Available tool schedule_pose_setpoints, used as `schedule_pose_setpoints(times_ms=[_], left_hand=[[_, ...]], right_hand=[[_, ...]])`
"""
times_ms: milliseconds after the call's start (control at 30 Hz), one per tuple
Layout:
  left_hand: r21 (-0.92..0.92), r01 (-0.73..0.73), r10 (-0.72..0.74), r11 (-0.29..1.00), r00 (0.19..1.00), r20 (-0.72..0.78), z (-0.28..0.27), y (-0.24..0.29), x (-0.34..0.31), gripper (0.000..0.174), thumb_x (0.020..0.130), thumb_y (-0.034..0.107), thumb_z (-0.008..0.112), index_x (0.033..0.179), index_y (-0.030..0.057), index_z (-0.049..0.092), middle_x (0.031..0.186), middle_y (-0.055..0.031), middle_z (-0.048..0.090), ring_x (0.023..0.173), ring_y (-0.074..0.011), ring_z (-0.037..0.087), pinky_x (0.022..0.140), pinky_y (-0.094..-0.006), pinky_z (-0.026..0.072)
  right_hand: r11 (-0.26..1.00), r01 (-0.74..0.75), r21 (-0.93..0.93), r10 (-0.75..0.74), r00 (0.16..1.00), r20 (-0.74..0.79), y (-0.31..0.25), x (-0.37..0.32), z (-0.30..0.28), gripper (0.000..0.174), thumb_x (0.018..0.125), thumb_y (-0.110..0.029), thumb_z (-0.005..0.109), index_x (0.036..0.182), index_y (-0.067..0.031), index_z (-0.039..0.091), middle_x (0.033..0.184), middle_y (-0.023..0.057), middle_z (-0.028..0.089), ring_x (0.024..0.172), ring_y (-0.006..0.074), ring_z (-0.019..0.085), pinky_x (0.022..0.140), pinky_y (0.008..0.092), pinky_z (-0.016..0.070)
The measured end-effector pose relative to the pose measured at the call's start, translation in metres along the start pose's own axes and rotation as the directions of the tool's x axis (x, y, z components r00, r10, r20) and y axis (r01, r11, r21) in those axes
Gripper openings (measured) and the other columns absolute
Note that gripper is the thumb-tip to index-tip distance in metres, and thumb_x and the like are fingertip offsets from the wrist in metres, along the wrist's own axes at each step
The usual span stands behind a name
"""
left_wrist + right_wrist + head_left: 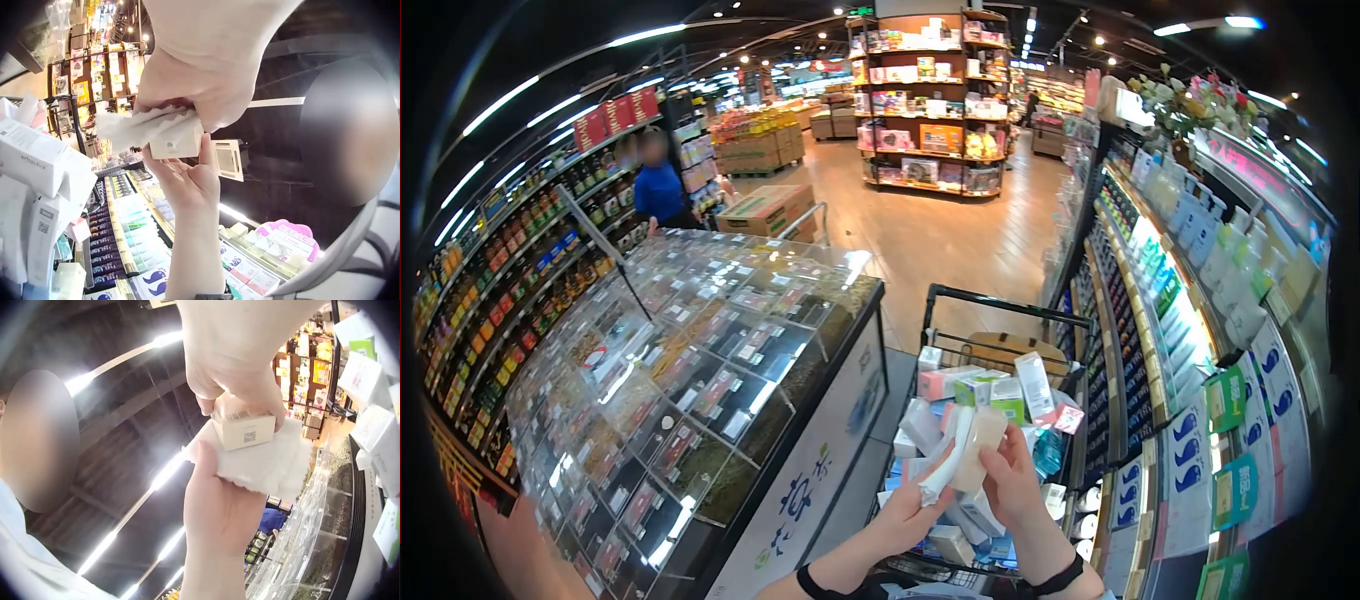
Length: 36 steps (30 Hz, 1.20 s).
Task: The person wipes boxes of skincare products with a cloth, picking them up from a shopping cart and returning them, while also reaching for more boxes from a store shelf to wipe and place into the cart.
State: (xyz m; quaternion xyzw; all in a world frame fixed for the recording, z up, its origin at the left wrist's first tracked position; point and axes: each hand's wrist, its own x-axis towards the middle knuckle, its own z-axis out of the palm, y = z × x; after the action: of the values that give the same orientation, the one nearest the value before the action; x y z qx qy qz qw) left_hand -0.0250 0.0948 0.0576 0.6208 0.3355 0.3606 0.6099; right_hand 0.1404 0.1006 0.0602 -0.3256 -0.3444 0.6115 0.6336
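Over a shopping cart (1010,304), both hands meet in front of the body. My right hand (1012,482) grips a small cream carton (980,450), which shows a printed code on one end in the right wrist view. Pinched in my left hand (908,520) is a white tissue or cloth (941,480) with ruffled edges, its thumb on top. The tissue (275,465) lies against the carton (245,434) along one side. Below the hands, the cart holds a heap of cartons, among them a tall white carton (1033,385).
Left of the cart stands a bulk-food counter (730,360) with clear lids. Shelves of toiletries (1160,280) line the right side. A person in blue (662,188) is beyond the counter. Ahead, a tall display shelf (930,100) rises from the wooden floor (900,235).
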Motion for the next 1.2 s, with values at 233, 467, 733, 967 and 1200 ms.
schedule_pose_setpoints(times_ms=[233,467,733,967,1200], left_hand=[[-0.099,0.357,-0.356,0.929,0.934,0.037,-0.012,-0.012,0.003,0.041,0.097,0.027,0.046,0.128,-0.0005,0.045,0.111,-0.0073,0.059,0.101,-0.0119,0.054,0.085,-0.0278,0.0442],[0.575,-0.442,0.509,0.688,0.859,0.051,0.003,0.016,0.015,0.041,0.087,0.008,0.053,0.128,0.0041,0.048,0.130,-0.0149,0.051,0.122,-0.0337,0.046,0.100,-0.0386,0.0371],[0.470,-0.375,0.405,0.799,0.914,0.041,0.004,0.021,0.021,0.039,0.087,0.008,0.053,0.126,0.0052,0.052,0.132,-0.0160,0.049,0.127,-0.0358,0.040,0.105,-0.0399,0.0322],[0.383,-0.314,0.350,0.869,0.937,-0.026,0.004,0.022,0.022,0.032,0.090,0.011,0.052,0.121,0.0039,0.056,0.128,-0.0175,0.052,0.122,-0.0330,0.047,0.100,-0.0364,0.0377],[0.228,-0.218,0.220,0.949,0.975,0.019,-0.006,0.019,0.020,0.031,0.093,0.015,0.052,0.118,-0.0024,0.056,0.121,-0.0146,0.057,0.106,-0.0178,0.057,0.088,-0.0285,0.0456]], right_hand=[[0.950,0.181,-0.253,-0.204,0.977,-0.068,-0.016,0.004,-0.024,0.057,0.082,-0.006,0.062,0.128,-0.0071,0.028,0.118,0.0153,0.052,0.105,0.0221,0.054,0.090,0.0355,0.0457],[0.652,0.233,-0.721,-0.159,0.972,0.171,0.001,-0.014,-0.022,0.072,0.072,-0.014,0.075,0.129,-0.0032,0.033,0.117,0.0190,0.050,0.111,0.0286,0.050,0.091,0.0390,0.0416],[0.567,0.250,-0.785,-0.195,0.966,0.167,-0.006,-0.025,-0.019,0.071,0.070,-0.015,0.076,0.127,-0.0001,0.037,0.118,0.0199,0.050,0.109,0.0338,0.050,0.092,0.0392,0.0413],[0.506,0.296,-0.810,-0.210,0.953,0.217,-0.005,-0.026,-0.022,0.071,0.072,-0.016,0.076,0.128,-0.0014,0.035,0.116,0.0192,0.050,0.108,0.0288,0.052,0.090,0.0363,0.0430],[0.567,0.138,-0.812,-0.260,0.965,-0.018,-0.005,-0.016,-0.036,0.070,0.073,-0.014,0.075,0.127,-0.0024,0.032,0.115,0.0167,0.051,0.106,0.0218,0.053,0.089,0.0342,0.0443]])
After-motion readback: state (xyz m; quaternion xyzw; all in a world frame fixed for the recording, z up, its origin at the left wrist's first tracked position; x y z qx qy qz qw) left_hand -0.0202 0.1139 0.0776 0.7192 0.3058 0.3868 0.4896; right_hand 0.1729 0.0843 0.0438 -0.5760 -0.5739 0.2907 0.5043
